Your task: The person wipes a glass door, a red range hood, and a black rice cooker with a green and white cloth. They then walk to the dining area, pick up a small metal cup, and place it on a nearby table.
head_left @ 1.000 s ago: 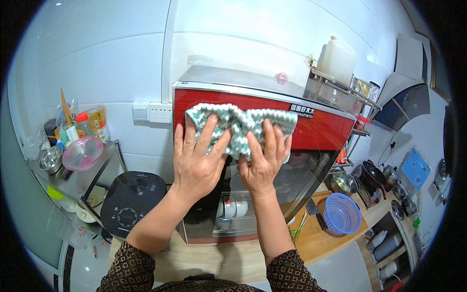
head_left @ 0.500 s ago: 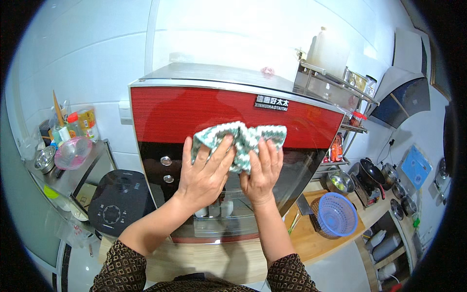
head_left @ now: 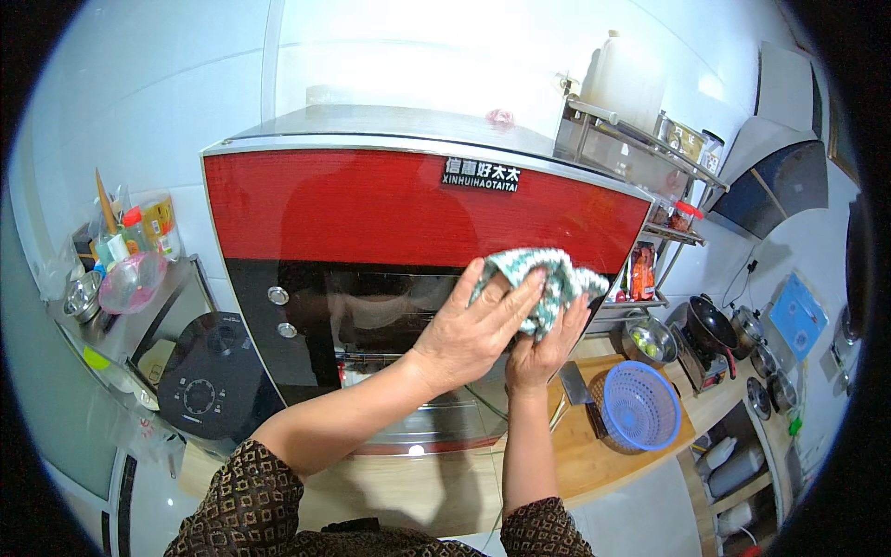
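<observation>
A green and white patterned cloth [head_left: 543, 283] lies bunched against the front of a cabinet with a red upper panel [head_left: 371, 200] and a dark glass lower part. My left hand [head_left: 473, 325] presses on the cloth from the left, its fingers stretched over it. My right hand [head_left: 546, 348] holds the cloth's lower right side, fingers pointing up. Both hands are near the right end of the cabinet's front, just below the red panel. Two round silver knobs [head_left: 282, 312] sit on the dark part at the left. Folds of the cloth hide some of my fingertips.
To the right, a blue plastic basket [head_left: 640, 407] and a cleaver [head_left: 575, 382] rest on a wooden board [head_left: 594, 464]. Behind them are a metal bowl [head_left: 649, 340] and a black wok [head_left: 711, 323]. A black cooker [head_left: 215, 381] stands left of the cabinet.
Both hands and the cloth have slid to the right across the cabinet's front. The view has shifted slightly, so the cabinet appears further left.
</observation>
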{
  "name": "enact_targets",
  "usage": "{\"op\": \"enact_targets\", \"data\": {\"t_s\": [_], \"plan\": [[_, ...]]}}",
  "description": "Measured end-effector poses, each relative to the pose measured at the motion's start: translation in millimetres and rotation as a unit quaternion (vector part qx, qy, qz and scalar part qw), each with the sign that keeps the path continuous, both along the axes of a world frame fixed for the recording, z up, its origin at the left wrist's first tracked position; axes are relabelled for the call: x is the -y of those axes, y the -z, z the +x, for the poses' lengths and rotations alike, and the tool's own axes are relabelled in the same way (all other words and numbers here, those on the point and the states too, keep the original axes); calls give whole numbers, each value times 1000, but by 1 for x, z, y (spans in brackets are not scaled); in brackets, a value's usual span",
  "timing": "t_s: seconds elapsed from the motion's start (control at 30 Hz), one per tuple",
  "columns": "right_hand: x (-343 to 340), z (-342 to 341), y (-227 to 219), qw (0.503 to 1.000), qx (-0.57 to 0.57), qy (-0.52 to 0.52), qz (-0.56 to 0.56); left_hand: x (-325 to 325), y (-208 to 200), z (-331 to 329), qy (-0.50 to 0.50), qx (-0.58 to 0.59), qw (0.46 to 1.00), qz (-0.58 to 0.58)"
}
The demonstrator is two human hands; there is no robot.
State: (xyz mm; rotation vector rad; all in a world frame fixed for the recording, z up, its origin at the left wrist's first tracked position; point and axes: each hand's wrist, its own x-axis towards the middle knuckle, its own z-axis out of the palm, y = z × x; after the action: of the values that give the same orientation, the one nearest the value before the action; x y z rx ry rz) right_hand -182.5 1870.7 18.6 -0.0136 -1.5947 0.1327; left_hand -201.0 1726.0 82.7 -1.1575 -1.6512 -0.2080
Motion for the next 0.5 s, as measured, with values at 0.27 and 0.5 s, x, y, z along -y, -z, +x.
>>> {"op": "enact_targets", "data": {"t_s": [0.27, 0.5], "plan": [[-4, 30, 102, 991, 118, 3, -71, 0, 76, 7, 31, 31, 994, -99], [21, 54, 163, 974, 186, 19, -126, 24, 146, 0, 23, -57, 989, -133]]}}
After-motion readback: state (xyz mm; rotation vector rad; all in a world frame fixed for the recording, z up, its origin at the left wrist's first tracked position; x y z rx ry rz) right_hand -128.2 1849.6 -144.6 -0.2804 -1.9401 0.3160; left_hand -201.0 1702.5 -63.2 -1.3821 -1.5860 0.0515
